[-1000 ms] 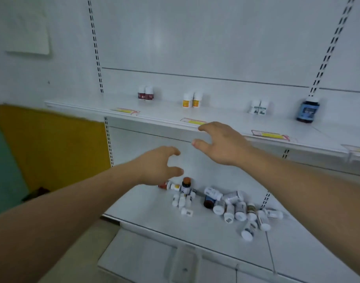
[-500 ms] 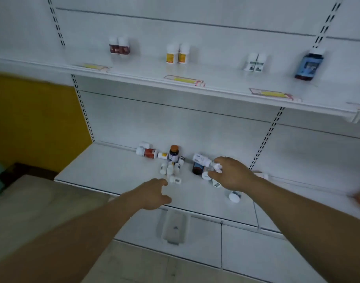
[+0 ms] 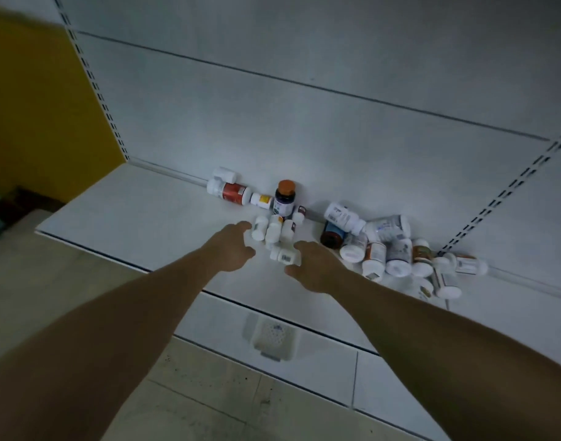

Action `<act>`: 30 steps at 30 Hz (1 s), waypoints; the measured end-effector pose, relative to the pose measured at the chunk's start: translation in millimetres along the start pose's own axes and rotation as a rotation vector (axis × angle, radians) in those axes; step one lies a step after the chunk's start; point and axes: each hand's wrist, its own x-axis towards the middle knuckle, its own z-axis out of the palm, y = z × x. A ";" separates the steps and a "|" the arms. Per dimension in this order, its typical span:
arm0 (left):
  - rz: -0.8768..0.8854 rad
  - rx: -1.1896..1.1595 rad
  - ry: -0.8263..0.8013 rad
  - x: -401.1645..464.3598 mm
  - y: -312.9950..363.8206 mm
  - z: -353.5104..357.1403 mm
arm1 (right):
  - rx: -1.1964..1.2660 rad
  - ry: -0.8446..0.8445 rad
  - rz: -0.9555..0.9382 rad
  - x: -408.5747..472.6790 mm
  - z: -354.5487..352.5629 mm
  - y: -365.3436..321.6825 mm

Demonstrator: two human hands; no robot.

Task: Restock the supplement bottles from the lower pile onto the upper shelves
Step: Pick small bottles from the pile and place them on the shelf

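A pile of supplement bottles lies on the white lower shelf (image 3: pixel 139 214) against the back panel. Several small white bottles (image 3: pixel 274 229) lie in the middle, with one more small white bottle (image 3: pixel 284 255) in front of them. My left hand (image 3: pixel 229 249) reaches in from the left, fingers loosely spread, its fingertips at the leftmost small bottle. My right hand (image 3: pixel 311 265) comes in from the right with its fingers at the front small bottle; neither hand is plainly closed round one. An upright dark bottle with an orange cap (image 3: pixel 285 198) stands behind. The upper shelves are out of view.
A red-labelled bottle (image 3: pixel 229 192) lies on its side at the left of the pile. A larger heap of white and brown bottles (image 3: pixel 387 246) lies to the right. A yellow wall (image 3: pixel 43 116) borders the shelf's left end. A plastic holder (image 3: pixel 272 340) hangs below the shelf edge.
The view has tilted down, so the upper shelf has left the frame. Both hands have moved in onto the small white bottles in the middle; the right hand shifted left from the larger heap.
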 end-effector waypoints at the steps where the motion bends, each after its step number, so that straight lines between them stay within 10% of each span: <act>1: 0.014 -0.004 0.028 11.3 -2.7 5.9 | 0.005 0.004 0.001 13.0 10.7 2.6; 10: 0.110 0.260 0.073 66.5 -24.0 54.7 | 0.013 0.214 -0.048 55.9 60.0 30.9; 16: 0.009 -0.030 0.324 58.0 -27.1 58.1 | 0.480 0.188 0.048 26.2 46.0 31.3; 23: -0.320 -1.573 0.172 -59.8 25.1 5.7 | 1.656 0.018 0.282 -61.6 -25.9 -21.8; 30: 0.098 -1.836 0.034 -215.7 74.1 -68.1 | 1.986 0.057 0.016 -192.4 -95.4 -95.2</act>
